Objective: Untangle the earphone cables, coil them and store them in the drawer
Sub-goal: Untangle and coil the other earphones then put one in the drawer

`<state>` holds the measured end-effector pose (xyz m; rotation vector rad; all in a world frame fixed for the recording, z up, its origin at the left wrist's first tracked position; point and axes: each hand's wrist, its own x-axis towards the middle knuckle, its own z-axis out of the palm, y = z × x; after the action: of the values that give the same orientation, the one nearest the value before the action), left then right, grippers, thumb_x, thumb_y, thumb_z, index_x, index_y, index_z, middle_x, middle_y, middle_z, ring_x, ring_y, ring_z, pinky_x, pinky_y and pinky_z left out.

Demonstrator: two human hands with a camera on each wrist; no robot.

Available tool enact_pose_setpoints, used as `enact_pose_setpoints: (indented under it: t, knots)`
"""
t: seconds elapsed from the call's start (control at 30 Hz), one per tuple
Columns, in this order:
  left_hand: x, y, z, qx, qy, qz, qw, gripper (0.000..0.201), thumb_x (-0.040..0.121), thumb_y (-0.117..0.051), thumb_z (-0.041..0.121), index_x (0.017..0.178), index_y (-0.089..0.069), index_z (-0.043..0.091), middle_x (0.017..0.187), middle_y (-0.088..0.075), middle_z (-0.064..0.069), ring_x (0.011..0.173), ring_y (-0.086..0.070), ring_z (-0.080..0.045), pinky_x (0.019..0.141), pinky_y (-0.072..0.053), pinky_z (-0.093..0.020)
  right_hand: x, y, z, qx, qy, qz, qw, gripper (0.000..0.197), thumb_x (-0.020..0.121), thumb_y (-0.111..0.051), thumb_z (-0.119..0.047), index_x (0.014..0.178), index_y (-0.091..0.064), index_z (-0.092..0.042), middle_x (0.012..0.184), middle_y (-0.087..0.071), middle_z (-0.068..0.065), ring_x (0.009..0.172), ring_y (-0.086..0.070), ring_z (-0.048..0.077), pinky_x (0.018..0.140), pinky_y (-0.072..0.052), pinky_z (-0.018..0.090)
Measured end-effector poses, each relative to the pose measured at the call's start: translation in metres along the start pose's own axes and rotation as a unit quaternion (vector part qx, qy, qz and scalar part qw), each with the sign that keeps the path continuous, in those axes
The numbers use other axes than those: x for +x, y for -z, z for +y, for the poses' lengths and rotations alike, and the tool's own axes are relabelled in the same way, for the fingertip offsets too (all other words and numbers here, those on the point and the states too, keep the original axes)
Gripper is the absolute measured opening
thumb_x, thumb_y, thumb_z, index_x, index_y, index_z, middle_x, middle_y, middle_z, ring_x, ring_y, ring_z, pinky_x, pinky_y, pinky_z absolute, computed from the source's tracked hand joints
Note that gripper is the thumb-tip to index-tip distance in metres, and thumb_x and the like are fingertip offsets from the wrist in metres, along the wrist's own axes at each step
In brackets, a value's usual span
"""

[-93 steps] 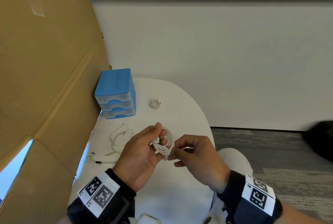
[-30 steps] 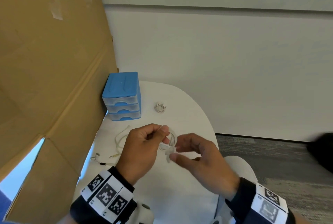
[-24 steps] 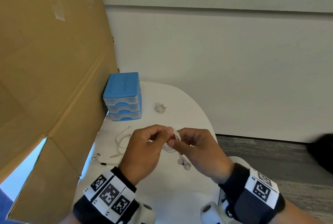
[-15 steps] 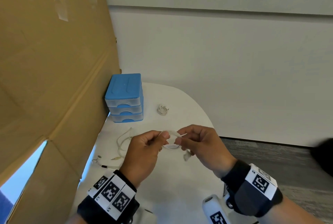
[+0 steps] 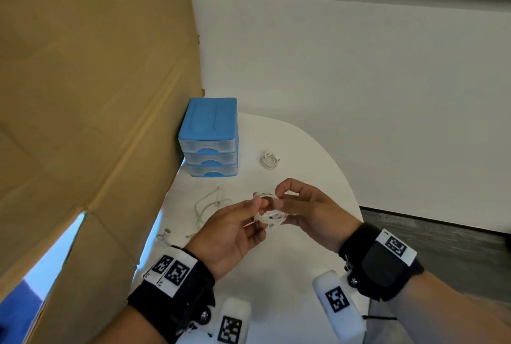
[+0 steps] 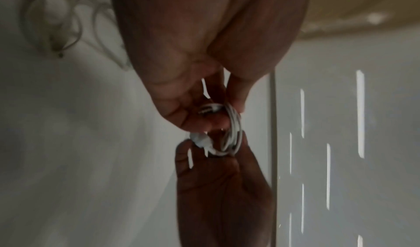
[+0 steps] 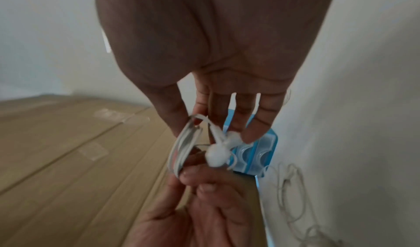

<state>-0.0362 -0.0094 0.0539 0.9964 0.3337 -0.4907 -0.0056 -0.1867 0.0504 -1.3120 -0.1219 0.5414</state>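
Note:
Above the white table (image 5: 279, 274) both hands hold a coil of white earphone cable (image 5: 269, 215). My left hand (image 5: 235, 229) pinches one side of the coil (image 6: 232, 130); my right hand (image 5: 301, 209) pinches the other side, and the earbuds (image 7: 218, 153) hang from the loops (image 7: 181, 150). A loose, uncoiled earphone cable (image 5: 210, 205) lies on the table left of the hands. A small coiled earphone (image 5: 268, 160) lies further back. The blue three-drawer unit (image 5: 208, 137) stands at the table's far left with all drawers closed.
A large cardboard sheet (image 5: 83, 95) leans along the table's left side, touching the drawer unit. A white wall (image 5: 359, 81) runs behind the table. Grey floor (image 5: 442, 236) shows to the right. The table's rounded edge curves past my right wrist.
The hands stayed together on the coil, turning it between the fingers. The earbuds that dangled below the right hand are now drawn up against the loops.

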Motion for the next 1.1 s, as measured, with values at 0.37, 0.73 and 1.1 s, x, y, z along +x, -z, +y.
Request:
enact_pose_setpoints:
  t: [0.37, 0.73, 1.1]
  knots:
    - [0.003, 0.000, -0.006, 0.177, -0.070, 0.067, 0.979, 0.013, 0.085, -0.069, 0.026, 0.086, -0.076, 0.014, 0.087, -0.075, -0.004, 0.083, -0.062, -0.014, 0.080, -0.048, -0.029, -0.008, 0.003, -0.011, -0.129, 0.021, 0.076, 0.988, 0.015, 0.087, -0.068, 0.002, 0.084, -0.058, -0.009, 0.076, -0.069, 0.009, 0.065, -0.064, 0.030, 0.068, -0.047, 0.045]
    - [-0.022, -0.012, 0.002, 0.183, -0.142, 0.038, 0.972, 0.018, 0.087, -0.068, 0.007, 0.099, -0.070, -0.006, 0.090, -0.075, -0.018, 0.082, -0.075, -0.027, 0.083, -0.057, -0.033, -0.043, -0.003, -0.023, -0.200, 0.018, 0.072, 0.977, 0.017, 0.083, -0.071, 0.005, 0.094, -0.063, -0.003, 0.085, -0.075, 0.021, 0.066, -0.062, 0.028, 0.063, -0.050, 0.034]
    - [-0.038, -0.024, 0.003, 0.177, -0.128, 0.018, 0.976, 0.018, 0.089, -0.067, 0.013, 0.099, -0.071, 0.000, 0.092, -0.077, -0.014, 0.083, -0.075, -0.023, 0.074, -0.060, -0.024, -0.065, -0.019, -0.005, -0.267, 0.049, 0.131, 0.953, 0.013, 0.085, -0.074, -0.016, 0.075, -0.078, -0.024, 0.081, -0.072, 0.004, 0.073, -0.060, 0.011, 0.066, -0.049, 0.025]
